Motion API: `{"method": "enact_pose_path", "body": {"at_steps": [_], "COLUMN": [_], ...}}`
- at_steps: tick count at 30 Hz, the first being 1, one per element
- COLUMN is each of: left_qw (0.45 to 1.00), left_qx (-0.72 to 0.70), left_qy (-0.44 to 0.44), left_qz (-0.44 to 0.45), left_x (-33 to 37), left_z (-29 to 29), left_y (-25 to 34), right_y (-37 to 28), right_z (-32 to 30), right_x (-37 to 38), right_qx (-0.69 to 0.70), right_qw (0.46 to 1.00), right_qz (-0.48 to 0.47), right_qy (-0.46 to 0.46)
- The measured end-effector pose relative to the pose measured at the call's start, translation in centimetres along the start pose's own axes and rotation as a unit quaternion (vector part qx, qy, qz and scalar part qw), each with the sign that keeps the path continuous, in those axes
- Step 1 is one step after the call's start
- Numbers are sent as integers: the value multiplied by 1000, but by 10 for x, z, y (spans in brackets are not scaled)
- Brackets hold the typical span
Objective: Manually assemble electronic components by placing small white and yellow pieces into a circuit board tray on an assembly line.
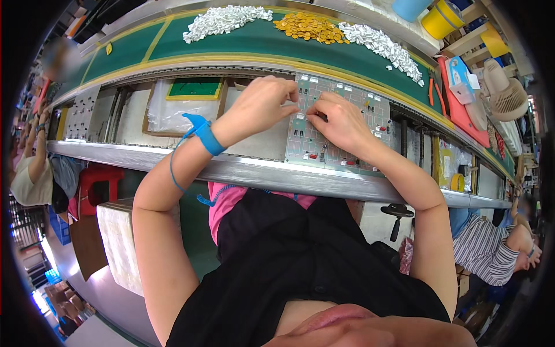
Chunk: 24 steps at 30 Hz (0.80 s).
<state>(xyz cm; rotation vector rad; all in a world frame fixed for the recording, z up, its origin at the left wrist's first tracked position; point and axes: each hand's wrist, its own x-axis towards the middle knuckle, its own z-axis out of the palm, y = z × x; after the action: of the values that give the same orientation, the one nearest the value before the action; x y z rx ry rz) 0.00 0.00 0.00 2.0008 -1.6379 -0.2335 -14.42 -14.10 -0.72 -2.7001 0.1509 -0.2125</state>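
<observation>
At one o'clock the circuit board (304,140) is lying on the bench (254,163)! The left hand (269,101) is hovering at its ten-o'clock corner, the right hand (341,120) is hanging over its middle, hands sitting apart; whether they're gripping anything, I cannot tell.

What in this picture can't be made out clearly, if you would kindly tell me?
Head view: whether the left hand holds a small part; too small to tell.
Head view: the area of the circuit board under the right hand; that hand covers it.
Head view: the exact shape of single white pieces; too small, heaped together.
Head view: a co-worker's head, upper left; blurred.
</observation>
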Motion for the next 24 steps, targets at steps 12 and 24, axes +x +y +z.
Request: {"method": "enact_pose_path", "body": {"at_steps": [12,24], "left_qw": [974,742], "left_qx": [161,359], "left_qy": [151,315], "left_qz": [-53,-471], "left_x": [-78,-281], "left_z": [-65,-207], "left_y": [-90,-272], "right_y": [-6,38], "right_z": [3,-37], "right_x": [0,-47], "right_qx": [-22,-70], "right_qw": [999,996], "right_qz": [-27,50], "right_qy": [34,-16]}}
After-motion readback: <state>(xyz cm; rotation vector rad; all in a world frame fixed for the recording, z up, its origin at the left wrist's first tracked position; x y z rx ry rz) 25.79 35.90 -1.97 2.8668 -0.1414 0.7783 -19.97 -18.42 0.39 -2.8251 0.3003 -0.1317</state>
